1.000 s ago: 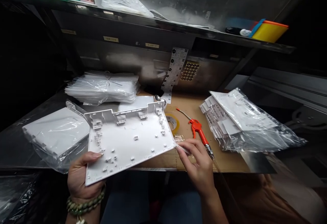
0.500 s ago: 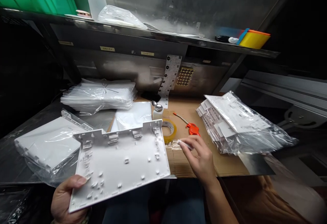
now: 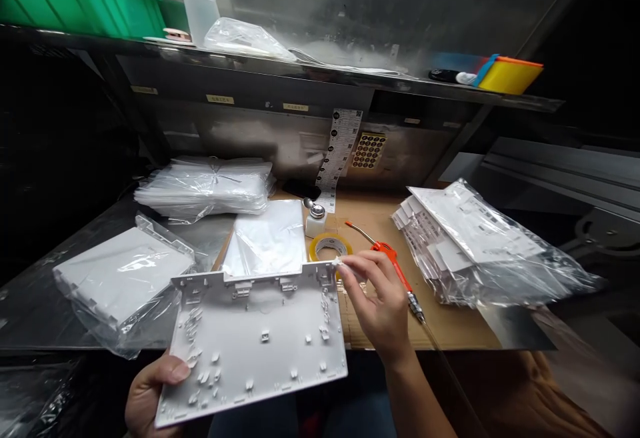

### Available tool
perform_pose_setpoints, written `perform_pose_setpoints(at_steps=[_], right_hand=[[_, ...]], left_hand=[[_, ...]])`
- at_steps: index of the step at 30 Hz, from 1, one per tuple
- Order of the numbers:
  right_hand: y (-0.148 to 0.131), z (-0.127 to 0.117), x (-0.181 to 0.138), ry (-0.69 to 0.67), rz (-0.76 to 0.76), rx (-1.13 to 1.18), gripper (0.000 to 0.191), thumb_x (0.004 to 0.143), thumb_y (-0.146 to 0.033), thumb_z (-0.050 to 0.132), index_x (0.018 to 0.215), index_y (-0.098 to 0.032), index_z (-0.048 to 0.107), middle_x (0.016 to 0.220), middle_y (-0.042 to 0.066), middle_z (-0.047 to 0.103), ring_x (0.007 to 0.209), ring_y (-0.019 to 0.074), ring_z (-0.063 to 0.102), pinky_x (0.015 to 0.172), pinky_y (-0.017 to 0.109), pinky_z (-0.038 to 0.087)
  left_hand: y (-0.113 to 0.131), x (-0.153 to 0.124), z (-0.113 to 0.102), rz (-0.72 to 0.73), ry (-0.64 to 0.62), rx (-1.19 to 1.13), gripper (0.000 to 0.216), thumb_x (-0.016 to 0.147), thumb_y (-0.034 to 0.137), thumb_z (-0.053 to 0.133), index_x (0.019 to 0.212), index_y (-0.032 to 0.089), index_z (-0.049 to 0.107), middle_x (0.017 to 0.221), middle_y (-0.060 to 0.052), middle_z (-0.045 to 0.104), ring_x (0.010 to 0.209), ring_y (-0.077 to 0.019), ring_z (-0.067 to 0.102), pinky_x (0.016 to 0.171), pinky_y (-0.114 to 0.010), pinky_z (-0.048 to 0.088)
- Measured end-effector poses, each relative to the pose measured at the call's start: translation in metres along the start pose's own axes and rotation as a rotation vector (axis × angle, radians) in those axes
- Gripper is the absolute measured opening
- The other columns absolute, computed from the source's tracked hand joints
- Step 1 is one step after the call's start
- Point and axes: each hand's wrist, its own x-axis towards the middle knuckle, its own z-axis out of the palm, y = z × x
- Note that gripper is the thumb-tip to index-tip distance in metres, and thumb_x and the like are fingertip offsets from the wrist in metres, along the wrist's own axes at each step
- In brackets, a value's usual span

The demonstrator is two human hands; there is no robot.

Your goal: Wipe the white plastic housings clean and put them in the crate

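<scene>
My left hand (image 3: 154, 395) grips a white plastic housing panel (image 3: 283, 311) by its lower left corner, thumb on the inner face with its clips and posts. The panel is tilted toward me over the table's front edge. My right hand (image 3: 381, 308) pinches a small white piece (image 3: 338, 262), perhaps a wad of cloth, against the panel's upper right corner. Most of that piece is hidden by the fingers. Just behind the corner lies a roll of yellowish tape (image 3: 314, 249). A red air blow gun (image 3: 395, 261) rests to the right of my right hand.
A pump bottle (image 3: 315, 223) stands behind the tape. Stacked clear bags (image 3: 205, 191) and a bagged white housing (image 3: 123, 268) lie left; bagged white parts (image 3: 475, 238) lie right. Above runs a metal shelf (image 3: 320, 73) with a green bin (image 3: 75, 5) and a squeeze bottle (image 3: 199, 8).
My right hand has moved left with the small white piece, which now meets the panel's upper right corner. The panel has come slightly down and right in view.
</scene>
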Motion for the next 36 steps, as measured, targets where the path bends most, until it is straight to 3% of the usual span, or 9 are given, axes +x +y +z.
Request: perform_pose_setpoints(at_steps=[3,7,12,16,24,31,36], right_hand=[[0.012,-0.005,-0.003,-0.034,-0.006,-0.081,0.014,0.095,-0.015,0.068,0.106,-0.022,0.073,0.099,0.003,0.066,0.088,0.0152,0.062,0.079,0.031,0.052],[0.019,-0.011,-0.005,0.009,0.058,-0.1,0.01,0.095,-0.019,0.069,0.103,-0.023,0.074,0.098,0.002,0.066,0.086,0.0151,0.062,0.078,0.03,0.051],[-0.027,0.008,0.003,-0.027,-0.01,0.067,0.017,0.094,-0.015,0.069,0.107,-0.024,0.073,0.1,0.003,0.065,0.088,0.0157,0.062,0.075,0.029,0.052],[-0.064,0.033,0.011,-0.134,-0.12,0.164,0.02,0.093,-0.012,0.067,0.11,-0.021,0.071,0.102,0.006,0.066,0.095,0.0185,0.064,0.08,0.033,0.055],[-0.059,0.036,0.006,-0.194,-0.154,0.119,0.02,0.092,-0.01,0.068,0.109,-0.021,0.071,0.1,0.005,0.067,0.094,0.0189,0.063,0.082,0.035,0.053],[-0.051,0.019,0.015,-0.202,-0.204,0.016,0.015,0.093,-0.016,0.068,0.107,-0.021,0.073,0.099,0.006,0.069,0.091,0.0197,0.064,0.08,0.037,0.054],[0.01,0.004,0.036,0.145,0.046,-0.045,0.018,0.094,-0.034,0.069,0.108,-0.023,0.073,0.103,0.006,0.069,0.089,0.0191,0.065,0.08,0.036,0.054]], left_hand=[[-0.011,0.004,0.032,0.051,-0.072,0.16,0.097,0.067,-0.007,0.051,0.154,0.034,0.044,0.112,-0.002,0.08,0.117,-0.0394,0.068,0.102,-0.064,0.052],[-0.03,0.008,0.083,0.061,-0.075,0.177,0.1,0.06,-0.004,0.056,0.156,0.025,0.043,0.118,-0.011,0.078,0.111,-0.042,0.071,0.098,-0.064,0.055],[-0.058,0.011,0.125,-0.036,0.049,0.18,0.099,0.056,-0.001,0.061,0.151,0.02,0.047,0.107,-0.013,0.08,0.096,-0.0395,0.076,0.089,-0.059,0.061],[-0.078,0.009,0.147,-0.096,0.021,0.154,0.101,0.054,-0.003,0.062,0.15,0.021,0.047,0.098,-0.011,0.08,0.087,-0.0355,0.077,0.082,-0.051,0.063],[-0.094,0.009,0.157,-0.153,0.015,0.088,0.112,0.053,-0.006,0.062,0.156,0.03,0.035,0.1,-0.007,0.078,0.084,-0.0291,0.077,0.08,-0.042,0.062],[-0.079,0.009,0.156,-0.12,0.033,0.092,0.108,0.055,-0.004,0.062,0.155,0.026,0.039,0.106,-0.008,0.08,0.093,-0.0336,0.077,0.091,-0.051,0.06],[-0.042,0.003,0.12,-0.015,0.105,0.092,0.084,0.067,0.001,0.061,0.149,0.017,0.052,0.101,-0.011,0.082,0.103,-0.0383,0.075,0.104,-0.06,0.053]])
